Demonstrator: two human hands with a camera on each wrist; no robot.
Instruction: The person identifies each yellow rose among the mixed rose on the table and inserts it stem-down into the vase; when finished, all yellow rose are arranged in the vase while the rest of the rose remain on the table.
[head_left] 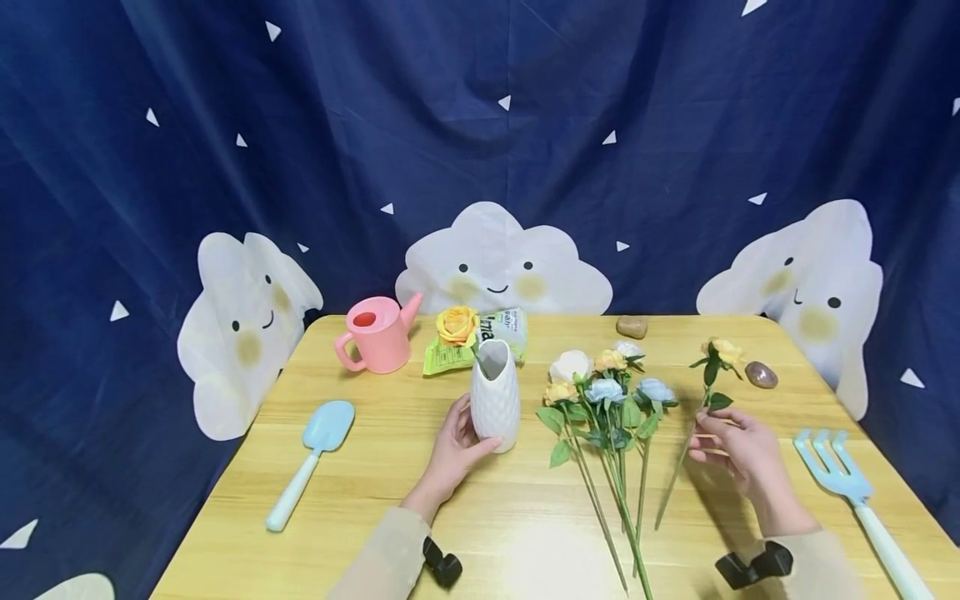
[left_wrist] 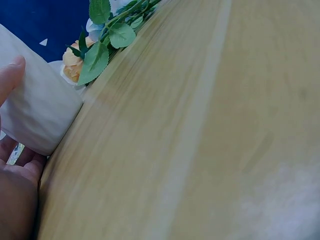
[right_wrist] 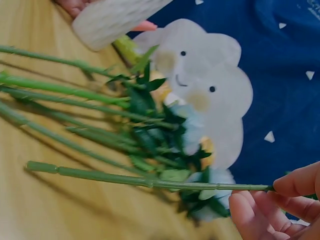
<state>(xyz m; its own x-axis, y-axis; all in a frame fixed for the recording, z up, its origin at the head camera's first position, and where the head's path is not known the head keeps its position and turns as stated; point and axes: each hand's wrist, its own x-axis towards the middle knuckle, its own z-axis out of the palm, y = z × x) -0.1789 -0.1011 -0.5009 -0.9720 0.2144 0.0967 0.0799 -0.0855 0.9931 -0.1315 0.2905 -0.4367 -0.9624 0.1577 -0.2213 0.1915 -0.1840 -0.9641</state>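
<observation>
A white textured vase [head_left: 497, 408] stands on the table with one yellow-orange rose [head_left: 457, 326] in its mouth. My left hand [head_left: 455, 446] grips the vase low down, thumb across its front and fingers around the far left side. In my right hand [head_left: 738, 450], thumb and fingers pinch the stem of a pale yellow artificial rose [head_left: 724, 351], flower up. Its bare stem [right_wrist: 110, 176] slants down, seen closely in the right wrist view. Between the hands lies a bunch of artificial flowers [head_left: 606, 392], white, yellow and blue, stems toward me.
A pink watering can [head_left: 381, 337] and a green-and-white packet [head_left: 450, 357] are at the back left. A blue trowel [head_left: 318, 442] lies at left, a blue hand fork [head_left: 843, 475] at right. Two stones, one brown [head_left: 632, 327] and one purplish [head_left: 761, 374], lie toward the back right.
</observation>
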